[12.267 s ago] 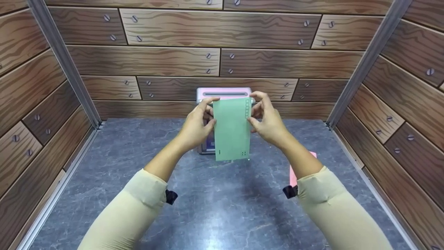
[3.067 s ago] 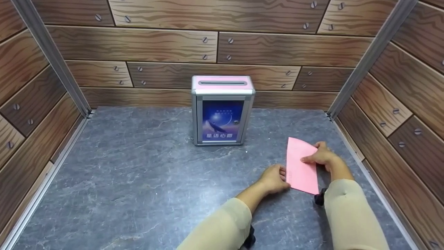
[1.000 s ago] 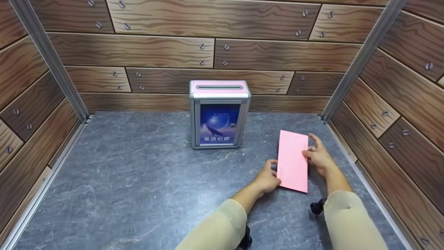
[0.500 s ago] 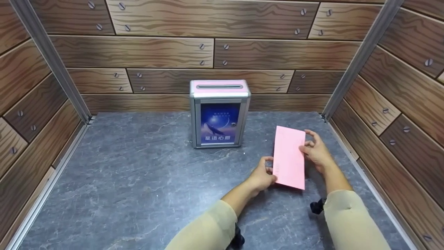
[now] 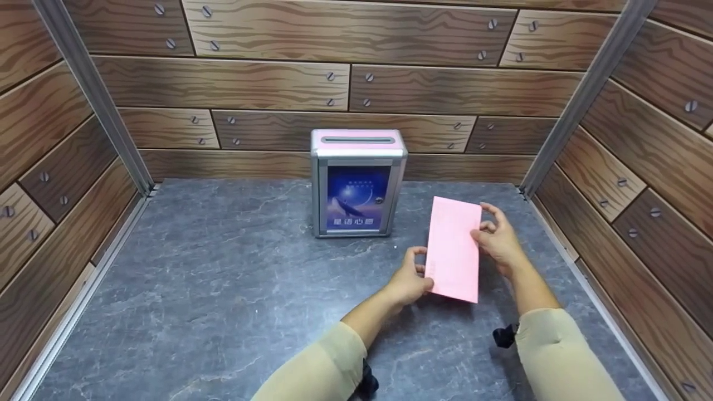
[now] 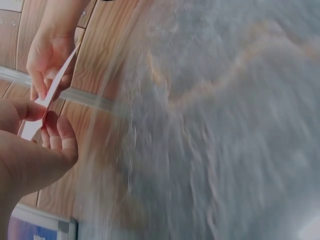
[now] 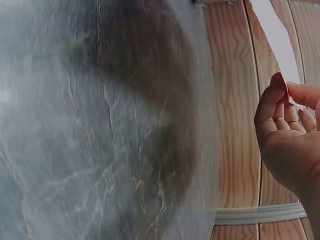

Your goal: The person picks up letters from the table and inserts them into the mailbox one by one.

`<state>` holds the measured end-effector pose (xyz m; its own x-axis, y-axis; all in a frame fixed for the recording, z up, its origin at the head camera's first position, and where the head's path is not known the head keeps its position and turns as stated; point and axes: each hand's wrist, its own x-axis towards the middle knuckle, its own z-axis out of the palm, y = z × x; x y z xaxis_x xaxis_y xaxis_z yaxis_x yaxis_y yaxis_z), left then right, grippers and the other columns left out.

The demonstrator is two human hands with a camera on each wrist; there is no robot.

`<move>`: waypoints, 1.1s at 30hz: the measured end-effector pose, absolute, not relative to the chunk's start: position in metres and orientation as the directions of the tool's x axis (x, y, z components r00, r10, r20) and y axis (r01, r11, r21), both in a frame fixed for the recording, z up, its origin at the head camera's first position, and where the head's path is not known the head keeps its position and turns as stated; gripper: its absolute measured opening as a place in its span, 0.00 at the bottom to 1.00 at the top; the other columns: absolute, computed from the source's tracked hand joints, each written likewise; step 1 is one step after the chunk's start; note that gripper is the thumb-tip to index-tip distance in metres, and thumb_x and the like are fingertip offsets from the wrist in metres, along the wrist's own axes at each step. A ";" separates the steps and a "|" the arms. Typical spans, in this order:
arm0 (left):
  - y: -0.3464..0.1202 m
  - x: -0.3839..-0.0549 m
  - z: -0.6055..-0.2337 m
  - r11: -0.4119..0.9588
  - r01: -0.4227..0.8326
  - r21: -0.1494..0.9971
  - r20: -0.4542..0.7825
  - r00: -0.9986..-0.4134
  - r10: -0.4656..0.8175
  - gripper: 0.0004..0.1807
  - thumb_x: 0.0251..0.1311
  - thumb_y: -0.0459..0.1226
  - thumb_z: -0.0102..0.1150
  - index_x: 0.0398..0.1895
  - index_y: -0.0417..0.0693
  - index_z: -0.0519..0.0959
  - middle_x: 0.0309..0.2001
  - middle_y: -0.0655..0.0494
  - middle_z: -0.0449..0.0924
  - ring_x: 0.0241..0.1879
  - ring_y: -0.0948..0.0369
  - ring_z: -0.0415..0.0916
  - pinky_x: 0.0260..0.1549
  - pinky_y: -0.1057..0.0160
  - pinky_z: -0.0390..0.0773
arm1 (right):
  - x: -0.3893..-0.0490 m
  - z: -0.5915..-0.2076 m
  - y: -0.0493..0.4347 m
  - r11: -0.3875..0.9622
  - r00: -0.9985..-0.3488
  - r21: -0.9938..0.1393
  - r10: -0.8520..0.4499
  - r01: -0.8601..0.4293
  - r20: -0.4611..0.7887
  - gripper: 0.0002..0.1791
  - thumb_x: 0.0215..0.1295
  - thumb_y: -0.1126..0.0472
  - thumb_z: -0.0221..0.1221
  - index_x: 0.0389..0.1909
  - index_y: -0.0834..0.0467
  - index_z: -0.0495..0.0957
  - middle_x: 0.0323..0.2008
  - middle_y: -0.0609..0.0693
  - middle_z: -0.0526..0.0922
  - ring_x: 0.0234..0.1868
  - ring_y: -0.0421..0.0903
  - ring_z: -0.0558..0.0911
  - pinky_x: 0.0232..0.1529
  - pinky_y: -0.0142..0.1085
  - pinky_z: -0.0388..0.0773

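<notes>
A pink envelope point(image 5: 454, 250) is held up between both hands over the table's right half, its long sides running away from me. My left hand point(image 5: 408, 279) pinches its left edge near the lower corner, thumb on top and fingers behind. On the opposite edge, higher up, my right hand point(image 5: 499, 242) pinches it the same way. Both wrist views show the envelope point(image 6: 55, 82) nearly edge-on between thumb and fingers. To its left stands a silver-framed box point(image 5: 356, 184) with a slot point(image 5: 358, 140) in its pink top and a whale picture on its locked-style front door.
The grey marbled tabletop point(image 5: 223, 289) runs back to a wood-plank-patterned wall point(image 5: 267, 83). Similar side walls rise at left and right, with metal corner posts point(image 5: 100, 100). Dark wrist cameras point(image 5: 505, 336) sit at both sleeves.
Earlier, both hands held a green envelope before the box; it is out of sight now. The pink envelope, on the right then, has since been gripped, raised and carried left toward the box.
</notes>
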<state>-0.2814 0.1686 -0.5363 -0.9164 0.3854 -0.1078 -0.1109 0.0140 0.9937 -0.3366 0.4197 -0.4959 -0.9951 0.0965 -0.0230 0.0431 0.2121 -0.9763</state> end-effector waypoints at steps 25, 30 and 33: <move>0.104 -0.279 -0.515 0.061 0.065 0.996 0.042 -0.948 0.316 0.33 0.59 0.25 0.58 0.69 0.49 0.67 0.47 0.45 0.83 0.39 0.59 0.79 0.36 0.64 0.85 | -0.315 -0.483 0.346 0.065 -0.999 -0.997 0.002 -0.031 0.032 0.45 0.72 0.77 0.57 0.85 0.53 0.52 0.38 0.44 0.76 0.34 0.38 0.82 0.32 0.34 0.88; 0.086 -0.278 -0.516 0.059 0.069 0.996 0.045 -0.941 0.334 0.33 0.60 0.24 0.57 0.70 0.48 0.66 0.47 0.45 0.80 0.39 0.60 0.78 0.35 0.66 0.83 | -0.311 -0.483 0.332 0.071 -0.999 -0.997 -0.015 -0.041 0.040 0.46 0.71 0.77 0.58 0.85 0.54 0.52 0.38 0.45 0.77 0.34 0.38 0.82 0.31 0.34 0.88; 0.079 -0.280 -0.515 0.044 0.051 0.998 0.034 -0.943 0.331 0.34 0.60 0.24 0.56 0.70 0.48 0.65 0.48 0.45 0.80 0.37 0.60 0.78 0.31 0.65 0.83 | -0.310 -0.484 0.324 0.063 -0.999 -0.997 -0.013 -0.044 0.043 0.46 0.71 0.77 0.57 0.85 0.54 0.52 0.38 0.45 0.77 0.34 0.39 0.82 0.30 0.33 0.87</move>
<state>-0.2797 0.0789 -0.5152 -0.9432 0.3305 0.0340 0.0513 0.0439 0.9977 -0.3098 0.3242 -0.4837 -0.9990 -0.0132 0.0428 -0.0436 0.0634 -0.9970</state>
